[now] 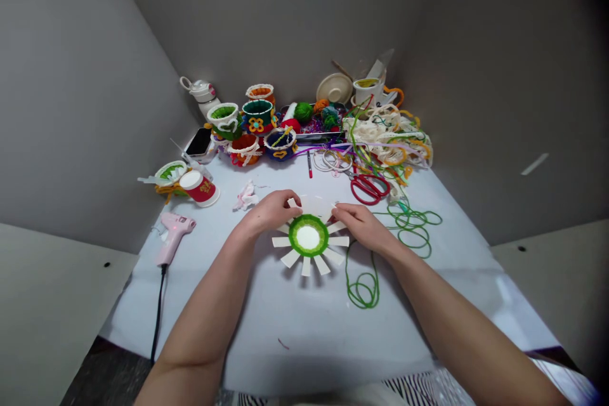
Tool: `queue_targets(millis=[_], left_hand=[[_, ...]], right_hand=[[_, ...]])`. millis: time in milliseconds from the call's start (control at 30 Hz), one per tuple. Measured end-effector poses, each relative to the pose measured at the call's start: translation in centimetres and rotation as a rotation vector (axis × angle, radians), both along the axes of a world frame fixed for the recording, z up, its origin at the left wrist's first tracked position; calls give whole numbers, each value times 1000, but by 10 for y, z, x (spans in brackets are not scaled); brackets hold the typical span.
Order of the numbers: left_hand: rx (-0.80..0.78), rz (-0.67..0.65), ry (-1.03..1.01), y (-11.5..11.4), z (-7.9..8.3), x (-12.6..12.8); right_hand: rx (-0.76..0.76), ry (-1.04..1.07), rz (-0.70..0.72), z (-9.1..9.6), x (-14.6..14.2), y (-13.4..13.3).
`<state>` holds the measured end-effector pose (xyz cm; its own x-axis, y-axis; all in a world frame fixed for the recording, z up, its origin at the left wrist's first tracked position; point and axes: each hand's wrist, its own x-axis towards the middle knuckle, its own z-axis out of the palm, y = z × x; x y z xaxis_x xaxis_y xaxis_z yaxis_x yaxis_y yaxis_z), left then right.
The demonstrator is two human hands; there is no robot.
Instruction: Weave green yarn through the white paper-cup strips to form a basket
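Note:
Between my hands is a paper cup cut into strips (308, 236), its white strips fanned outward like petals. Green yarn is wound in a ring around its round white base. My left hand (281, 208) pinches a strip at the upper left. On the upper right, my right hand (354, 221) has its fingers closed on another strip. A long strand of green yarn (363, 290) lies in loops on the table below my right hand. More loops of green yarn (419, 228) spread out farther right.
A pink glue gun (175, 238) with a black cord lies at left, near a red paper cup (200, 188). Red-handled scissors (370, 189) lie beyond my right hand. Yarn-wrapped cups (259, 117), a phone (198, 142) and a yarn heap (385, 133) line the back.

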<state>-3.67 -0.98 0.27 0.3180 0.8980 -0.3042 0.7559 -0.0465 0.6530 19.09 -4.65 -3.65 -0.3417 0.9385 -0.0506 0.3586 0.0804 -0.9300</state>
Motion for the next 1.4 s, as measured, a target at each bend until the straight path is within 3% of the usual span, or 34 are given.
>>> queue_targets(millis=[133, 267, 367, 533, 767, 900, 1100, 1233, 1400], left_hand=[[25, -94, -59, 8, 9, -4], [-74, -223, -239, 20, 8, 1], [-57, -277, -177, 24, 4, 11], [23, -251, -97, 22, 4, 21], [58, -225, -58, 17, 6, 23], [60, -224, -65, 16, 6, 24], [89, -226, -53, 19, 4, 18], [65, -186, -43, 20, 7, 13], [30, -194, -15, 16, 10, 15]], right_hand=[[3, -3, -8, -3, -2, 1], [16, -27, 8, -6, -3, 2], [9, -19, 15, -7, -3, 1], [36, 53, 19, -3, 2, 3], [107, 198, -178, 9, 3, 8], [164, 244, -162, 17, -3, 2], [232, 102, -147, 18, 10, 0], [123, -45, -141, 9, 19, 2], [-125, 5, -45, 3, 12, 0]])
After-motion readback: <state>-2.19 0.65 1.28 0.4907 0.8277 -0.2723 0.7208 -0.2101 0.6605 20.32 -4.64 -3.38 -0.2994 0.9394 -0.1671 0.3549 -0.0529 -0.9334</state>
